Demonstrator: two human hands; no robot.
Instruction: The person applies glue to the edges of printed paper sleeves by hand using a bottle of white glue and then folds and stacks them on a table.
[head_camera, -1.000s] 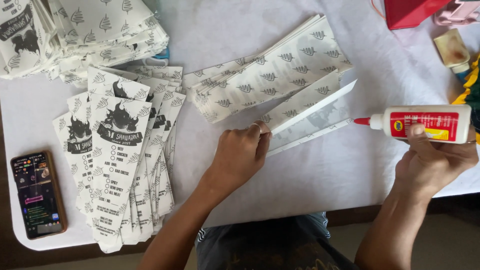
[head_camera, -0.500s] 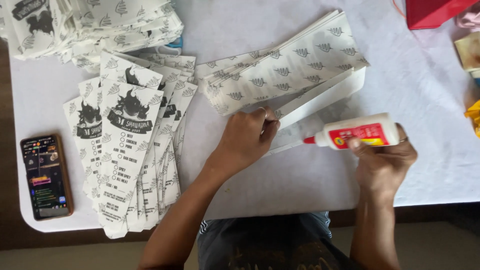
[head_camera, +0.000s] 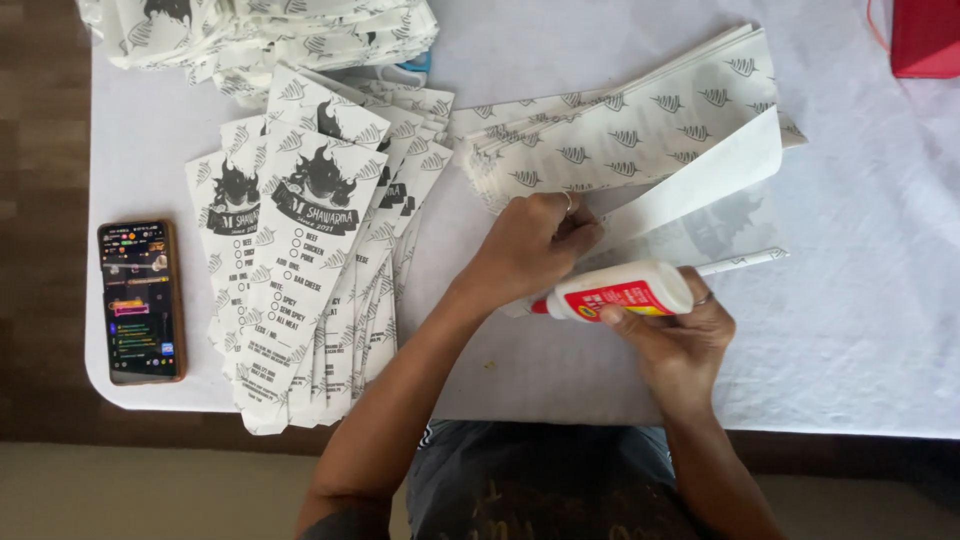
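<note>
My right hand (head_camera: 678, 335) grips a white glue bottle (head_camera: 620, 292) with a red label, laid on its side with its red tip pointing left toward my left hand. My left hand (head_camera: 532, 245) presses down on a printed paper sheet (head_camera: 700, 215), fingers curled at its left end, while the sheet's upper flap (head_camera: 715, 170) stands lifted. That sheet lies on the front of a stack of flat leaf-patterned paper sheets (head_camera: 620, 135).
A fanned pile of finished printed paper bags (head_camera: 305, 250) lies to the left, with a heap of more bags (head_camera: 270, 30) behind it. A phone (head_camera: 141, 300) with a lit screen rests near the table's left edge. A red box (head_camera: 925, 35) sits at the far right corner of the white tablecloth (head_camera: 860, 300).
My right hand has swung the glue bottle left and down, bringing its tip right beside my left hand. The sheet's flap has lifted higher.
</note>
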